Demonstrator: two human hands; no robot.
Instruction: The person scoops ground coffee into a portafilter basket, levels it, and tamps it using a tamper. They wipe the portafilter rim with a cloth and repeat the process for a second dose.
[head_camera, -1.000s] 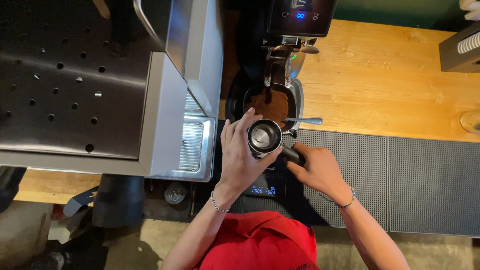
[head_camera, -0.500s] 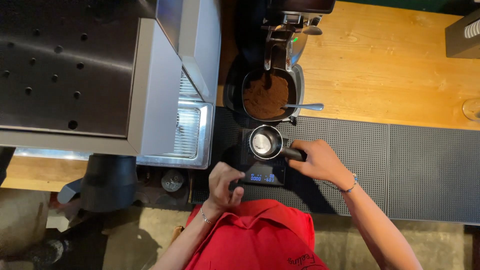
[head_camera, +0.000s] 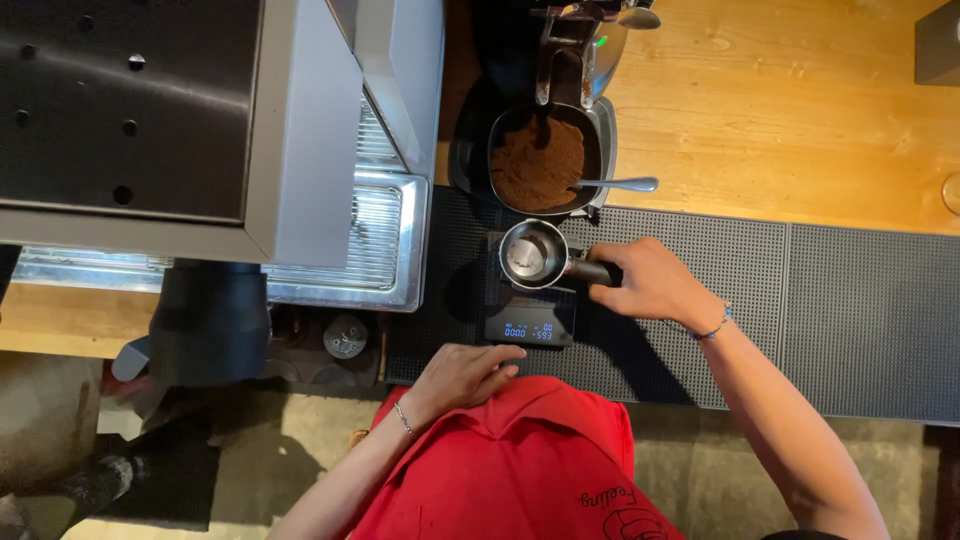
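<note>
A steel portafilter (head_camera: 533, 254) with an empty basket rests on a small black digital scale (head_camera: 530, 325) on the black rubber mat. My right hand (head_camera: 650, 282) grips the portafilter's black handle from the right. My left hand (head_camera: 462, 375) lies at the mat's near edge, fingertips touching the scale's front left corner, holding nothing. Just behind the scale a tray of brown ground coffee (head_camera: 536, 160) sits under the grinder spout (head_camera: 560, 50), with a spoon (head_camera: 618, 184) resting in it.
A steel espresso machine (head_camera: 210, 130) with its drip grate (head_camera: 365, 240) fills the left side. A black tamper-like cylinder (head_camera: 210, 320) stands below it. A black rubber mat (head_camera: 860, 320) runs right across the wooden counter (head_camera: 790, 110).
My left hand let go of the portafilter basket and dropped down to the scale's front edge. The portafilter now rests on the scale, my right hand still on its handle.
</note>
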